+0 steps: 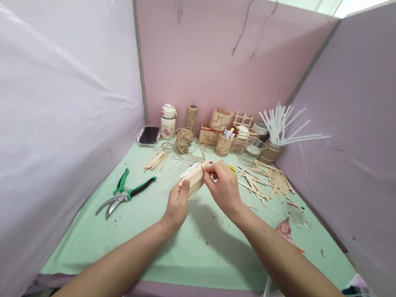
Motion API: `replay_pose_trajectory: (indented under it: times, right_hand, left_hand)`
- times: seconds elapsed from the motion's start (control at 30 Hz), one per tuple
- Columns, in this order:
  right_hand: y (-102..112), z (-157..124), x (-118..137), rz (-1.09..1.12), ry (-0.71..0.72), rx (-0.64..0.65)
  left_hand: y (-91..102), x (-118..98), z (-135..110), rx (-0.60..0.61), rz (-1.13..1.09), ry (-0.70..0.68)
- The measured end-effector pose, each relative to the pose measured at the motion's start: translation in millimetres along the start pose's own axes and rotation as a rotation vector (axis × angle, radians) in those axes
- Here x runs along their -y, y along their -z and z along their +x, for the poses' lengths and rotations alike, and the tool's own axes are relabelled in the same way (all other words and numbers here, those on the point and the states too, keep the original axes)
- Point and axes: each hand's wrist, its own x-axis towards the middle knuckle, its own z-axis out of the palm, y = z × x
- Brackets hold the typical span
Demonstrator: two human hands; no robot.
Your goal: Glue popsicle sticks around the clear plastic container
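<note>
Above the middle of the table, my left hand grips a craft-stick panel by its left end, thumb on top. The panel is made of pale wooden sticks lying side by side and is tilted. My right hand is closed in a pinch at the panel's right end; anything small between its fingertips is hidden. Just behind the panel lies a clear plastic packet. Something yellow shows partly behind my right hand. Loose craft sticks are scattered to the right of that hand.
Pruning shears lie open at left. Along the back stand a phone, bottle, twine ball, stick-built boxes, a glass bowl and a jar of glue sticks. A pink-wrapped glue gun lies beside my right forearm.
</note>
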Motion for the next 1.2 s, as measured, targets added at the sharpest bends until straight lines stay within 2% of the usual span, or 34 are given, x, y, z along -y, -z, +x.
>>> replay_pose_trajectory:
  times: [0.1,0.23,0.33,0.47,0.57,0.7,0.8,0.87,0.93,1.03,1.1,1.2]
  right_hand:
    - [1,-2,4,0.01,0.028,0.044]
    - [3,0,5,-0.009,-0.007,0.003]
    - [5,2,7,-0.002,0.049,0.05]
    - [6,1,8,0.003,0.009,0.005]
    - [6,1,7,0.022,0.048,0.075]
    - [6,-1,7,-0.013,-0.028,0.0]
    - [5,-1,4,0.025,-0.026,0.081]
    - [6,2,-6,0.011,-0.076,0.071]
    - [11,8,-23,-0.037,-0.183,-0.004]
    - [25,15,-53,-0.083,-0.325,-0.034]
    - [35,13,-67,-0.102,-0.383,0.016]
    - [43,0,-76,-0.13,-0.427,0.174]
  left_hand:
    - [-0.9,-4,-2,0.016,0.044,-0.012]
    - [-1.2,-8,-4,-0.002,0.094,-0.01]
    - [-1.5,-9,-5,0.009,0.102,-0.036]
    - [-2.0,-9,-5,0.01,0.132,-0.037]
    - [-2.7,-9,-5,0.03,0.132,-0.059]
    - [-3.9,-11,-5,0.016,0.154,-0.048]
    - [-3.9,-12,-4,0.037,0.127,-0.036]
    - [-2.5,-11,-3,0.027,0.142,-0.032]
    - [-0.1,-10,-2,0.006,0.165,-0.009]
    - [3.1,-8,1,0.027,0.092,0.089]
    - [4.0,-10,4,0.035,-0.007,0.172]
    - [4.5,-17,9,0.027,-0.079,0.258]
